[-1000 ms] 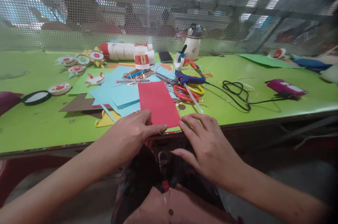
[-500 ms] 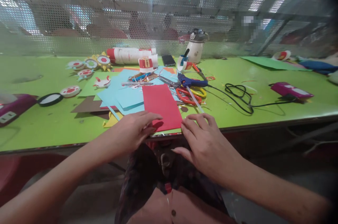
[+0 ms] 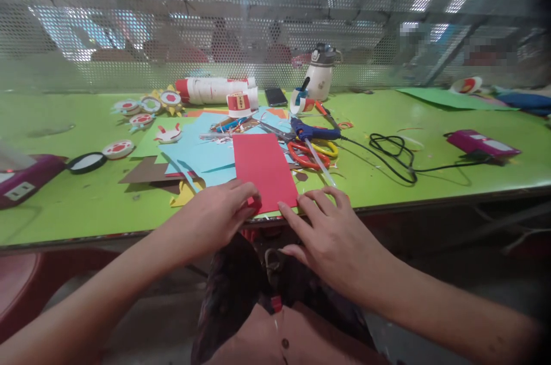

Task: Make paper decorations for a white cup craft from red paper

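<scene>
A red sheet of paper (image 3: pixel 264 167) lies at the table's near edge, on top of light blue sheets (image 3: pixel 206 150). At its lower left corner, my left hand (image 3: pixel 226 207) has its fingers curled, thumb close to forefinger, gripping the paper's edge. My right hand (image 3: pixel 327 227) is open, its fingers spread. Its forefinger presses on the sheet's lower right part and its thumb hangs below the table edge. Just beyond the sheet are scissors (image 3: pixel 301 158) with orange handles and a blue glue gun (image 3: pixel 316 132) with a clear glue stick.
A black cord (image 3: pixel 390 161) runs right to a purple power strip (image 3: pixel 484 144). At the back stand a white bottle (image 3: pixel 319 78), a phone (image 3: pixel 275 97) and stacked paper cups (image 3: pixel 215 90). Decorated paper discs (image 3: pixel 171 98) and a tape roll (image 3: pixel 86 162) lie left. A perforated screen (image 3: pixel 258 26) rises behind.
My right forefinger has moved left onto the red sheet's lower edge. My left fingers have curled in more at its corner. The whole view has shifted slightly.
</scene>
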{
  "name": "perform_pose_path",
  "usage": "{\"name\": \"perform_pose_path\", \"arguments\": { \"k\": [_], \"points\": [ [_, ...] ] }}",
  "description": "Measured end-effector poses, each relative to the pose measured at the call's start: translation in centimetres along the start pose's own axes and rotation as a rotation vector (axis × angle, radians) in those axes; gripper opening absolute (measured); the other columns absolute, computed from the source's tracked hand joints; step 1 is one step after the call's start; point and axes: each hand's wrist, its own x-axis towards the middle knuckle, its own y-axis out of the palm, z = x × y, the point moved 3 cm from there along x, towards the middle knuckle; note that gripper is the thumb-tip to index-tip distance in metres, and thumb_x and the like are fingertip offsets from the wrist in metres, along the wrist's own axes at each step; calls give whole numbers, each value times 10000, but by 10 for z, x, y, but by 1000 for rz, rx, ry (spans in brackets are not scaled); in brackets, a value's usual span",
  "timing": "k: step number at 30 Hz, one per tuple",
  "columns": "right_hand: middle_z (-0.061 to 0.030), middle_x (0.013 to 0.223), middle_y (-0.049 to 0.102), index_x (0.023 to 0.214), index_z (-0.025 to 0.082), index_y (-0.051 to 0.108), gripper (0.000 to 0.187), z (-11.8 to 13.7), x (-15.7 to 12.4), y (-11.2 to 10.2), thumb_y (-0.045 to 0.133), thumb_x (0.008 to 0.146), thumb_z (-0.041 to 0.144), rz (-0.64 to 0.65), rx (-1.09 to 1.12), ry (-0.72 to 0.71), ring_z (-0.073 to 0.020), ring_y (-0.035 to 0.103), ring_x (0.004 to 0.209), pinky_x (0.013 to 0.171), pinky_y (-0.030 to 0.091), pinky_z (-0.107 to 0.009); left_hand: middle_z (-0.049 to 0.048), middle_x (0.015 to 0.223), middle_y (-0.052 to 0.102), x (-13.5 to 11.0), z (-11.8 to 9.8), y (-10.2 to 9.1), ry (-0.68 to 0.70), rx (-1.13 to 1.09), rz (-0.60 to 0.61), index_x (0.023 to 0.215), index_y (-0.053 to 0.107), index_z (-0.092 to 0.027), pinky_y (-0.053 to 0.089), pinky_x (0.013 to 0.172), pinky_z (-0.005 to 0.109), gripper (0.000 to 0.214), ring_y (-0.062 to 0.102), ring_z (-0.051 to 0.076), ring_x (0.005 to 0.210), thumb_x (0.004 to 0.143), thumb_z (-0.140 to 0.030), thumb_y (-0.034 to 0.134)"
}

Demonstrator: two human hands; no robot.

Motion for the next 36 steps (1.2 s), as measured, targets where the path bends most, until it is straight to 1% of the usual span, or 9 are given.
{"name": "perform_pose_path", "arguments": {
  "k": [6, 9, 12, 15, 18, 23, 27, 31, 36],
  "points": [
    [-163, 1059, 586, 1261, 120, 528, 548, 1, 2, -2, 505, 863, 496, 6, -2, 9, -341, 478, 1001, 854, 362, -511, 17, 800, 572, -4, 3, 4, 15, 34, -64, 900, 511, -188, 350, 582, 265, 178, 520, 157, 674, 931, -294, 370],
    [-155, 1061, 578, 1265, 135, 523, 557, 2, 2, -2, 522, 850, 506, 3, -2, 22, -338, 473, 991, 839, 366, -500, 39, 832, 541, -6, -1, 7, 58, 111, -147, 937, 546, -187, 378, 622, 285, 198, 505, 178, 735, 930, -228, 352],
    [-156, 1063, 568, 1277, 140, 511, 573, 3, 1, -2, 531, 842, 511, 0, -8, 32, -337, 465, 984, 836, 362, -498, 63, 914, 530, -10, -13, 10, 125, 206, -215, 1023, 594, -213, 409, 697, 318, 250, 484, 210, 827, 900, -145, 388],
    [-156, 1051, 565, 1302, 166, 491, 578, 5, 1, -2, 543, 836, 504, 4, -15, 33, -337, 461, 978, 847, 351, -501, 83, 919, 549, -16, -31, 15, 162, 329, -191, 1037, 621, -171, 423, 778, 377, 254, 474, 245, 875, 873, -126, 432],
    [-153, 1030, 567, 1334, 202, 462, 568, 7, 1, -2, 533, 848, 487, 2, -24, 35, -336, 461, 964, 842, 347, -503, 106, 921, 569, -21, -48, 20, 110, 454, -208, 1035, 630, -112, 425, 799, 432, 242, 483, 283, 904, 856, -156, 473],
    [-166, 1035, 567, 1346, 193, 455, 528, 10, 0, -3, 508, 877, 429, -17, -45, 36, -341, 461, 972, 843, 347, -513, 103, 906, 591, -28, -62, 31, 19, 516, -315, 1087, 618, -96, 432, 757, 436, 291, 511, 282, 871, 860, -201, 471],
    [-158, 1046, 578, 1318, 185, 483, 487, 7, -2, -3, 527, 877, 387, -10, -31, 45, -334, 472, 984, 838, 370, -511, 99, 897, 606, -31, -64, 35, -26, 495, -382, 1013, 641, -109, 433, 771, 430, 262, 519, 276, 881, 874, -238, 461],
    [-166, 1142, 571, 1251, 116, 531, 450, -1, -6, -2, 547, 872, 358, -3, 3, 59, -333, 462, 1054, 881, 382, -505, 101, 845, 593, -34, -60, 33, -8, 476, -381, 902, 654, -114, 443, 774, 415, 235, 515, 270, 856, 873, -267, 479],
    [-172, 1183, 569, 1246, 54, 530, 488, -5, -11, 2, 572, 859, 348, -38, 47, 67, -334, 454, 1085, 908, 400, -501, 122, 848, 595, -43, -51, 28, -4, 489, -411, 918, 650, -89, 457, 785, 429, 273, 515, 286, 868, 867, -307, 494]
  ]
}}
